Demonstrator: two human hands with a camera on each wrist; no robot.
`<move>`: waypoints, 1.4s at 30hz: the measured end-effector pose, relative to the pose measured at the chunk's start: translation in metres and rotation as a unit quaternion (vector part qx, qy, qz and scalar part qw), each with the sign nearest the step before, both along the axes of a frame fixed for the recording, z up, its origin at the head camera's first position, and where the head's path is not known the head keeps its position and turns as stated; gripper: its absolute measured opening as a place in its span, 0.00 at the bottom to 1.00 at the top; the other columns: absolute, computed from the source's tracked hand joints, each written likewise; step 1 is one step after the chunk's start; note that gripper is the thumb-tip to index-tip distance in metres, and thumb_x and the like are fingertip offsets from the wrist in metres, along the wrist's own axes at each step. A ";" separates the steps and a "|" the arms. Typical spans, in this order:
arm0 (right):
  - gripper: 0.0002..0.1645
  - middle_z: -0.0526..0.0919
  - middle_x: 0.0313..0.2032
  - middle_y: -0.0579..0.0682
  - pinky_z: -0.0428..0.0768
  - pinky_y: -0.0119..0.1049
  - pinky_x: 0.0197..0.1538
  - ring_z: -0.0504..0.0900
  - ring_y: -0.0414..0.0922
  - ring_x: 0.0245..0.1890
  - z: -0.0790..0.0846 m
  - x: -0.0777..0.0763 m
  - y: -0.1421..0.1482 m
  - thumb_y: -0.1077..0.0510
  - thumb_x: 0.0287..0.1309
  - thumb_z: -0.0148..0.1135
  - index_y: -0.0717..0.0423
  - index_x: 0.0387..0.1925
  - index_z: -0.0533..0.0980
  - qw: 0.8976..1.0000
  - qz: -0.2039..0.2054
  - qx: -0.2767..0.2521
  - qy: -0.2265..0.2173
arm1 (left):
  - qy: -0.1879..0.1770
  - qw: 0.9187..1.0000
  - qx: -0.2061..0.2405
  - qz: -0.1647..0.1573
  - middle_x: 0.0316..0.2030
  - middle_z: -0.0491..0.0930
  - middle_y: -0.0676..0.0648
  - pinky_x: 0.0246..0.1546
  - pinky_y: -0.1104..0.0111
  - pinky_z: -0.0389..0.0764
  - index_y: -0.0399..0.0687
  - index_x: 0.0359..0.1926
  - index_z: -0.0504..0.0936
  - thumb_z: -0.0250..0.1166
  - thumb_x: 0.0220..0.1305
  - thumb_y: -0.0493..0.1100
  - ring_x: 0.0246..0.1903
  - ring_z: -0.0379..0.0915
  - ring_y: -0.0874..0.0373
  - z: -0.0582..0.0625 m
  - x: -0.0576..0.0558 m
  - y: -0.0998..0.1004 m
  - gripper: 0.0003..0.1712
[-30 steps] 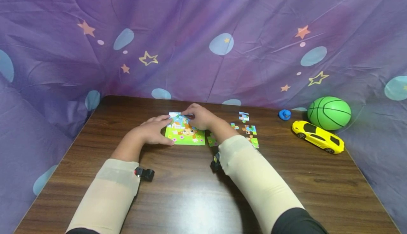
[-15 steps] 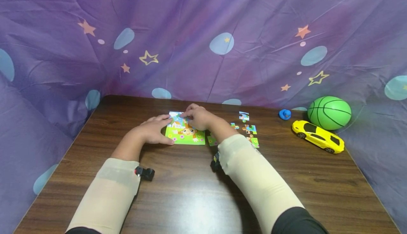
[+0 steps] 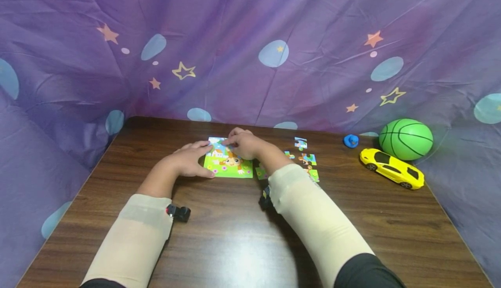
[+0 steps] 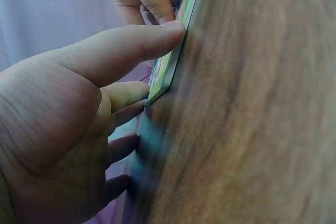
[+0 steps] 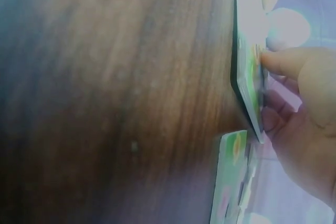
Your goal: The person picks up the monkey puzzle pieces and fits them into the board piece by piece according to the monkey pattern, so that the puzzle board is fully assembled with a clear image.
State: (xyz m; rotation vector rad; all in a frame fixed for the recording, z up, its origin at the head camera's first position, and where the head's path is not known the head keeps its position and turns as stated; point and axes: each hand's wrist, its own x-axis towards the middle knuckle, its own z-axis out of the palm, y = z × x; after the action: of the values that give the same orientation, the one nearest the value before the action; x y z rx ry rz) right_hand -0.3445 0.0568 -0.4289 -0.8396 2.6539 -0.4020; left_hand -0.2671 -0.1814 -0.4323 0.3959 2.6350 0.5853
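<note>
A jigsaw puzzle (image 3: pixel 231 170) with a cartoon face, pink flowers and green grass lies flat on the wooden table. My left hand (image 3: pixel 189 161) rests at its left side, fingers spread, with the thumb (image 4: pixel 163 39) on the near edge in the left wrist view. My right hand (image 3: pixel 247 145) is over the puzzle's upper right part. Its index finger is extended and presses on the blue upper area, while the other fingers are bent beneath it. The right hand covers part of the picture. In the right wrist view its thumb (image 5: pixel 283 62) touches the puzzle's surface.
Loose jigsaw pieces (image 3: pixel 308 159) lie to the right, some partly behind my right forearm. Farther right are a blue rubber duck (image 3: pixel 351 141), a yellow toy car (image 3: pixel 391 168) and a green ball (image 3: pixel 406 139). A purple patterned cloth (image 3: pixel 235 92) hangs behind the table.
My right index finger has straightened out over the puzzle's upper part since one second ago. The left hand has stayed in place.
</note>
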 end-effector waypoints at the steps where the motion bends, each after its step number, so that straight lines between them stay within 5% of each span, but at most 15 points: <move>1: 0.25 0.71 0.72 0.49 0.68 0.52 0.80 0.68 0.53 0.73 0.000 0.000 0.000 0.53 0.79 0.57 0.35 0.72 0.78 1.000 0.000 -0.002 -0.001 | 0.000 1.000 0.000 0.000 0.88 0.42 0.48 0.79 0.25 0.49 0.56 0.87 0.51 0.73 0.60 0.70 0.86 0.38 0.34 0.000 0.000 0.000 0.64; 16: 0.26 0.74 0.71 0.50 0.69 0.53 0.81 0.72 0.54 0.73 -0.004 -0.005 0.006 0.57 0.75 0.63 0.43 0.70 0.80 0.998 -0.012 -0.052 -0.015 | -0.004 1.000 -0.002 0.006 0.88 0.43 0.48 0.78 0.25 0.50 0.57 0.87 0.51 0.72 0.61 0.69 0.86 0.39 0.34 -0.001 0.001 0.001 0.63; 22: 0.26 0.75 0.69 0.51 0.80 0.48 0.67 0.79 0.50 0.60 0.003 -0.004 0.029 0.58 0.74 0.65 0.47 0.70 0.80 0.991 -0.043 -0.129 -0.019 | 0.004 1.000 -0.002 0.005 0.88 0.44 0.48 0.80 0.27 0.50 0.56 0.87 0.53 0.73 0.60 0.69 0.86 0.39 0.35 -0.003 0.001 0.000 0.62; 27: 0.27 0.75 0.68 0.52 0.80 0.46 0.57 0.77 0.48 0.49 0.010 -0.002 0.060 0.57 0.74 0.65 0.50 0.72 0.78 0.988 -0.061 -0.142 -0.013 | 0.005 1.000 0.004 0.007 0.88 0.44 0.48 0.81 0.28 0.49 0.55 0.87 0.54 0.74 0.60 0.68 0.86 0.39 0.35 -0.002 0.003 0.000 0.62; 42: 0.34 0.76 0.73 0.58 0.75 0.62 0.73 0.76 0.61 0.70 0.012 0.009 0.163 0.50 0.74 0.66 0.51 0.77 0.72 0.961 -0.202 -0.190 0.014 | 0.007 1.000 0.004 0.001 0.88 0.44 0.48 0.81 0.28 0.48 0.55 0.87 0.52 0.74 0.60 0.68 0.86 0.37 0.35 -0.002 -0.001 -0.002 0.63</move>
State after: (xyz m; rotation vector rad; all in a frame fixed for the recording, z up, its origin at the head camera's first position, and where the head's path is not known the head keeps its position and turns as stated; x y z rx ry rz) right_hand -0.3353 0.2203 -0.4172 -0.3888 2.8132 -1.0327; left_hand -0.2680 -0.1831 -0.4339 0.4006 2.6473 0.5961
